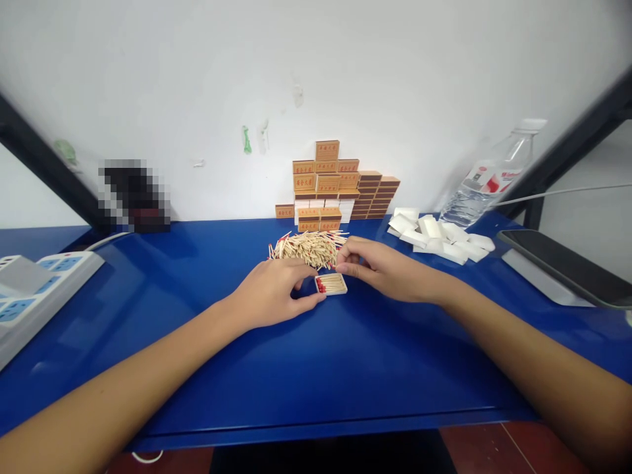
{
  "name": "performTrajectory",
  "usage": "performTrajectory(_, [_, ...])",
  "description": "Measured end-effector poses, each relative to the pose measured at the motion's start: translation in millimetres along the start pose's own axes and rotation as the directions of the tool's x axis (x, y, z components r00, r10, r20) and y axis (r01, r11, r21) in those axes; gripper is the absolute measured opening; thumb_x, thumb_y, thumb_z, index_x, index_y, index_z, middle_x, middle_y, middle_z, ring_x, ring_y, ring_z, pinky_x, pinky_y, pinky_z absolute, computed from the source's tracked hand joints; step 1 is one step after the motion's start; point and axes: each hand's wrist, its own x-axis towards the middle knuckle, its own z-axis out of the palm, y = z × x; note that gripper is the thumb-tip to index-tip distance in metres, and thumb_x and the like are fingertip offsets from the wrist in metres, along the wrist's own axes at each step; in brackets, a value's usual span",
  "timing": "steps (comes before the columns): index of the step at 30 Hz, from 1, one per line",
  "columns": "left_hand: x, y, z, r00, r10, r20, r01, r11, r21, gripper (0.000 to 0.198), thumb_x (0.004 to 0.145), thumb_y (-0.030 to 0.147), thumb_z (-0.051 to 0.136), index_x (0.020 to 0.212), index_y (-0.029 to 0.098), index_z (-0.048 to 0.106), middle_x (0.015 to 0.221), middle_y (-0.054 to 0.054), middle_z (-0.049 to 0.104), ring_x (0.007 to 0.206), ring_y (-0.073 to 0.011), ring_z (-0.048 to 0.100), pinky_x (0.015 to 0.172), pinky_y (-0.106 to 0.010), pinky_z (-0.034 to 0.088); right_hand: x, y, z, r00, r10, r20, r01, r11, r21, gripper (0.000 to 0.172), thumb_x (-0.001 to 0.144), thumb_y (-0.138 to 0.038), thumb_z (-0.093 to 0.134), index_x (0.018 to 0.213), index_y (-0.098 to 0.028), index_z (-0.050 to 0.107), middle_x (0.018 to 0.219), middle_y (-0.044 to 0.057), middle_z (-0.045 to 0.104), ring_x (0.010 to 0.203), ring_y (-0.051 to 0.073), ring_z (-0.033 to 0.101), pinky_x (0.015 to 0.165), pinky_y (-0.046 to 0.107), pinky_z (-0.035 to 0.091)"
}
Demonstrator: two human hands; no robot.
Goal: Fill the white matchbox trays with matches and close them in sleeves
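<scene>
Apparently light and easily crushed, the matchbox tray [334, 292] lies on the surface [316, 368] at five o'clock from the match heap [309, 249]; I'd grip its ends gently. My left hand's [276, 289] fingers clamp its nine-o'clock end; my right hand's [380, 266] meet at one o'clock, on what I can't tell.

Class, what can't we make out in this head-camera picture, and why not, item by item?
All in the head view:
Whether the right hand grips anything: its own curl hides this.
Lower layers of the match pile: covered by those on top.
Exact number of matches in the matchbox tray: too small.
Dark object at left: blurred into blocks.
Power strip: cut off by the left edge.
</scene>
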Motion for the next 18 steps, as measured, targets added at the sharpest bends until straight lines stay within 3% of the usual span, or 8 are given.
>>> performTrajectory(7, [-1,0,-0.1,1.000,0.004,0.011,-0.004,1.000,0.006,0.025,0.096,0.044,0.066,0.096,0.019,0.072,0.080,0.000,0.065,0.070,-0.0149,0.058,0.063,-0.030,0.040,1,-7,16,0.995,-0.093,0.024,0.092,0.995,0.034,0.021,0.106,-0.037,0.054,0.093,-0.021,0.061,0.088,0.003,0.062,0.081,0.018,0.051,0.072,0.032,0.039])
performTrajectory(18, [0,1,-0.4,1.000,-0.012,0.020,0.012,1.000,0.003,0.028,0.096,0.045,0.066,0.103,0.020,0.075,0.081,0.000,0.067,0.071,-0.0155,0.060,0.064,-0.030,0.043,1,-4,12,0.994,-0.108,0.000,0.108,0.993,-0.041,0.021,0.105,-0.036,0.056,0.092,-0.021,0.062,0.089,0.004,0.061,0.083,0.019,0.052,0.074,0.032,0.039])
